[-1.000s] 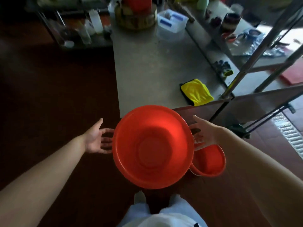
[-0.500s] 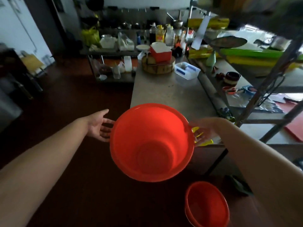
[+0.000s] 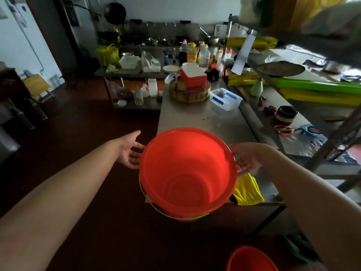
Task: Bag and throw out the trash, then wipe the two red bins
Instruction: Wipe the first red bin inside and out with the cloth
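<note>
I hold a large empty red bin [image 3: 187,173] in the air between both hands, its mouth facing me and a wire handle hanging below it. My left hand [image 3: 130,153] presses its left side with the fingers stretched out. On the right side of the rim, my right hand [image 3: 247,159] touches it with spread fingers. The bin hangs over the near end of the steel table [image 3: 214,122]. A yellow cloth [image 3: 247,190] lies on the table's near corner, partly behind the bin. A smaller second red bin [image 3: 252,259] stands on the floor at the bottom right.
Farther back on the table are a round wooden chopping block [image 3: 189,92] with a red box on it and a clear plastic container [image 3: 225,101]. A metal shelf frame [image 3: 332,141] with clutter runs along the right. Dark floor lies to the left.
The large bin has come up from near the floor to table height, between the same two hands. My view has lifted toward the kitchen, so the small bin now sits lower in frame.
</note>
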A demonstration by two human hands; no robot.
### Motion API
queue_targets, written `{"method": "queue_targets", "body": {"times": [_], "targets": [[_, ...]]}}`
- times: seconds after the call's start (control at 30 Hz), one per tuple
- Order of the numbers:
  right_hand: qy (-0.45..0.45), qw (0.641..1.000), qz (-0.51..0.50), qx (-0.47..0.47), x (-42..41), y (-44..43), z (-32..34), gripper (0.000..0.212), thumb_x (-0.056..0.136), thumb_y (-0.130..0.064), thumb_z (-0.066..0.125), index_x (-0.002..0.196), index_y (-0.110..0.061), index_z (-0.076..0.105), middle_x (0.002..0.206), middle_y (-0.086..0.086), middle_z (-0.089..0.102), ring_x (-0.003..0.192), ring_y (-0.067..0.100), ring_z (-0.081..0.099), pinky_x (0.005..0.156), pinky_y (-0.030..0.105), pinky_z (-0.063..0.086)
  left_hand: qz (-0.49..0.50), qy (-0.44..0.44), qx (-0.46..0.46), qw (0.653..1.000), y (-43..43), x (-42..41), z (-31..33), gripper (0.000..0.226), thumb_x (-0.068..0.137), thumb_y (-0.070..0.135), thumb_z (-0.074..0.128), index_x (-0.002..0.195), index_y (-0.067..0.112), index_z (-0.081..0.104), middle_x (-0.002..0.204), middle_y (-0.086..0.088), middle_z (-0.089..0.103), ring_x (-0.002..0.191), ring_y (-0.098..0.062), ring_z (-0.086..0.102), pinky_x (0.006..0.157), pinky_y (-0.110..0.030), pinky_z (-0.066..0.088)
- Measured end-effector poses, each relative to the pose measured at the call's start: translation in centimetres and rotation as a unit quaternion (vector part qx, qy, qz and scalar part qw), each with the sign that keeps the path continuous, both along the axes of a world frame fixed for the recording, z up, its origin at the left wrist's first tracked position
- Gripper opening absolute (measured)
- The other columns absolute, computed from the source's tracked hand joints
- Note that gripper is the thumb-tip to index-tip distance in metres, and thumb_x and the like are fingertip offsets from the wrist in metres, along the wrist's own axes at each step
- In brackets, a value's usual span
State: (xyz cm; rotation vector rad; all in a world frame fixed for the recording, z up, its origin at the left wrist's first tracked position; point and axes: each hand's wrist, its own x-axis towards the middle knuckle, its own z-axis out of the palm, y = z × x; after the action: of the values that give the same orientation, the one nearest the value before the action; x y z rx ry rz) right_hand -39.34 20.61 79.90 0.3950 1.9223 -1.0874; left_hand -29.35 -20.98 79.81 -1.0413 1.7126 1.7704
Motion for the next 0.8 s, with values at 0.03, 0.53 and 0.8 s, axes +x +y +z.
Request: {"method": "queue_targets", "body": {"times": [0.03, 0.53, 0.8], "targets": [[-0.003, 1.000, -0.015, -0.002, -0.7, -0.4, -0.2, 0.044, 0.094, -0.050, 0.061, 0.115, -0.012, 0.066, 0.101, 0.017, 0.061, 0.079, 0.028, 0.060, 0.074, 0.051, 0.061, -0.003, 0.001, 0.000, 1.000, -0.3, -1.1, -0.3, 0.076, 0.088, 0.078, 0.040, 0.120, 0.014, 0.067, 0.125, -0.021, 0.061, 0.110, -0.037, 0.062, 0.077, -0.054, 0.057], [-0.006, 0.984, -0.173, 0.040, -8.5, -6.4, -5.0, 0.064, 0.091, -0.060, 0.063, 0.132, -0.012, 0.057, 0.115, 0.017, 0.059, 0.091, 0.031, 0.060, 0.074, 0.046, 0.055, -0.039, -0.012, -0.005, 0.999, -3.8, -13.5, -3.9, 0.068, 0.094, 0.071, 0.038, 0.118, 0.013, 0.065, 0.120, -0.017, 0.062, 0.107, -0.031, 0.061, 0.073, -0.047, 0.055], [0.018, 0.982, -0.187, -0.026, -11.1, -5.5, -6.5, 0.045, 0.096, -0.050, 0.060, 0.122, -0.013, 0.065, 0.109, 0.016, 0.062, 0.091, 0.032, 0.064, 0.068, 0.045, 0.059, -0.069, -0.019, -0.088, 0.994, -2.6, -14.7, -4.8, 0.057, 0.098, 0.061, 0.042, 0.115, 0.010, 0.064, 0.110, -0.012, 0.066, 0.102, -0.027, 0.063, 0.094, -0.048, 0.052]]}}
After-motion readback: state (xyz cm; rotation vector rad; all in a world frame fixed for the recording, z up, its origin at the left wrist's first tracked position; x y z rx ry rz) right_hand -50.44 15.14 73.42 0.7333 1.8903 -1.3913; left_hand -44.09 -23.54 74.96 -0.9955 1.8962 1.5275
